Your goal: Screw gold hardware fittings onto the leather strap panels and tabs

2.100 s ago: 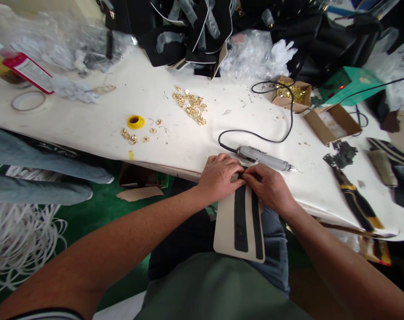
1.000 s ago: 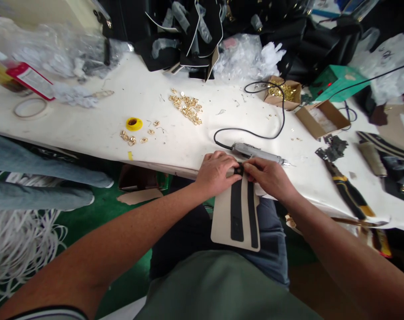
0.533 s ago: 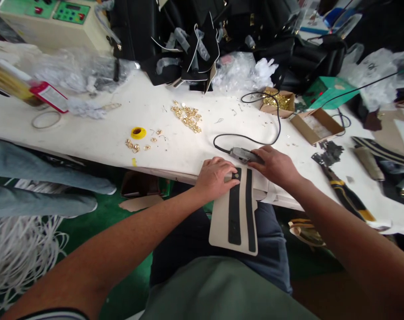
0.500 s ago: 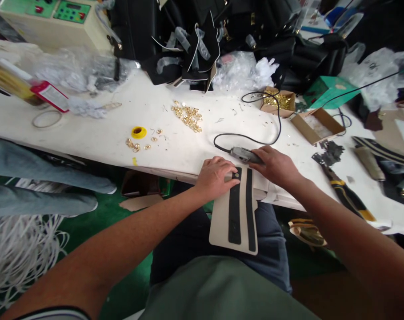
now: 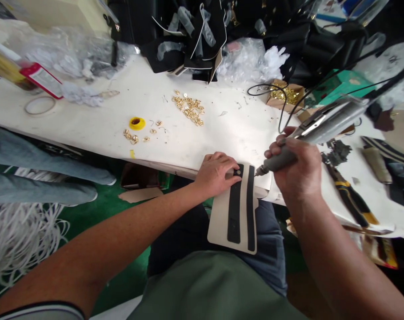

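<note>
My right hand (image 5: 300, 166) is wrapped round a grey corded electric screwdriver (image 5: 325, 126), tilted with its tip down toward the left. The tip is close beside the upper right edge of a flat beige panel (image 5: 218, 222); I cannot tell if they touch. Two black strips run along the panel, and a small round metal fitting (image 5: 238, 172) sits near the top of the left strip. My left hand (image 5: 218, 174) grips the panel's upper left part, thumb and fingers on either side of that fitting. The panel's lower part lies over my lap.
Gold-coloured metal hardware (image 5: 191, 109) lies in a pile on the white table (image 5: 148, 102), near a yellow tape roll (image 5: 137, 123). To the right are yellow-and-black-handled pliers (image 5: 353, 200) and a carton of gold parts (image 5: 286, 95). Another person's legs (image 5: 38, 164) are at left.
My right hand has picked the screwdriver up off the table and swung it upright-tilted, its tip now by the panel. My left hand stays on the panel. The view has shifted slightly.
</note>
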`<act>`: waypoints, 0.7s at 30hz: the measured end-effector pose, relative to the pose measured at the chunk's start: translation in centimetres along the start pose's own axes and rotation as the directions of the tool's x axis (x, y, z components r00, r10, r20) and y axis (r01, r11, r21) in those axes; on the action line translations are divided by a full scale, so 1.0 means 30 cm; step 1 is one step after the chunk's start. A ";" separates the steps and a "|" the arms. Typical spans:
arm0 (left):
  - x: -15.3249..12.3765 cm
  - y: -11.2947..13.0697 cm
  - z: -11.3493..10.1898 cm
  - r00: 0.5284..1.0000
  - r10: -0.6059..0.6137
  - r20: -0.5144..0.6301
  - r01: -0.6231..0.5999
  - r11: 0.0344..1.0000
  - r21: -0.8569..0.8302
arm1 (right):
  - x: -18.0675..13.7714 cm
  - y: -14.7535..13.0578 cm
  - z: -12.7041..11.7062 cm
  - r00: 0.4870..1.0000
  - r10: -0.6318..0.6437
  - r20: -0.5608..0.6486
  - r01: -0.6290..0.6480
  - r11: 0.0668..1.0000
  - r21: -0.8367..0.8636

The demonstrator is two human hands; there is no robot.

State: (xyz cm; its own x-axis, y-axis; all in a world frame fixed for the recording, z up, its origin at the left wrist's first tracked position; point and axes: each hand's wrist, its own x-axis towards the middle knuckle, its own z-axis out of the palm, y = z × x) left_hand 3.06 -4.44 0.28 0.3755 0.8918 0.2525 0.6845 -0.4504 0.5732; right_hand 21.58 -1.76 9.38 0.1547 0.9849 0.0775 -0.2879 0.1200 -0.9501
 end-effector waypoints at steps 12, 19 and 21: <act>0.001 0.008 -0.012 1.000 -0.011 0.019 0.011 1.000 -0.007 | -0.049 0.113 0.087 0.971 -0.237 -0.021 0.229 0.953 -0.197; 0.002 0.010 -0.011 0.999 -0.026 0.038 0.026 1.000 -0.003 | -0.050 0.131 0.095 0.965 -0.263 0.002 0.257 0.941 -0.219; 0.001 0.010 -0.011 0.999 -0.028 0.041 0.028 1.000 -0.004 | -0.049 0.136 0.095 0.966 -0.260 0.006 0.253 0.936 -0.244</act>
State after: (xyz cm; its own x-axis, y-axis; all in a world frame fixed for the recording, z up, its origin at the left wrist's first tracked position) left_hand 3.08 -4.53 0.72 0.3816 0.9015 0.2042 0.6925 -0.4252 0.5828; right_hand 17.50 -2.36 6.26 0.2180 0.9208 0.3234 0.0005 0.3312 -0.9435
